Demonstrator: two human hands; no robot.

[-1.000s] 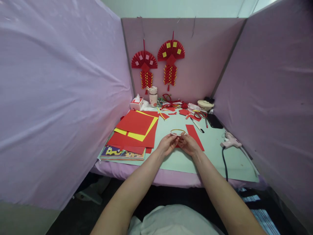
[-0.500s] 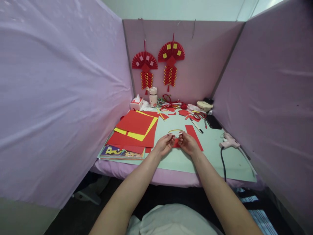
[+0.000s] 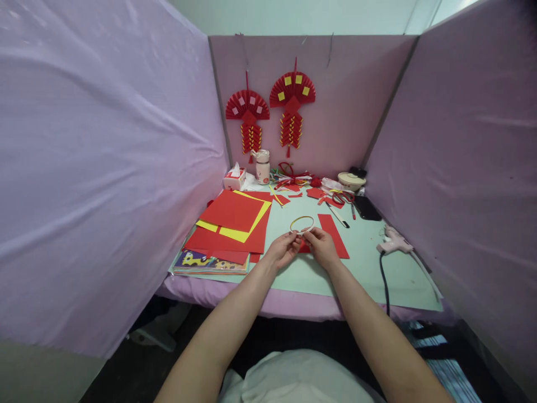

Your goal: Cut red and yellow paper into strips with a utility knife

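Observation:
A thin roll of tape, white outside with a yellowish inner ring, is raised over the table between my hands. My left hand pinches its near left rim. The fingertips of my right hand are closed on the near rim, close to the left fingertips. Beneath my hands lies a red paper piece, partly hidden by the fingers. A longer red paper strip lies just right of my right hand.
Red and yellow paper sheets are stacked at left. A glue gun, a phone, scissors and a craft knife lie at right. A bottle and tissue box stand behind. Two red fan ornaments hang on the back panel.
The tape roll has tilted up, so its opening shows wider. My right hand has shifted left along the rim, bringing its fingertips nearer to my left hand.

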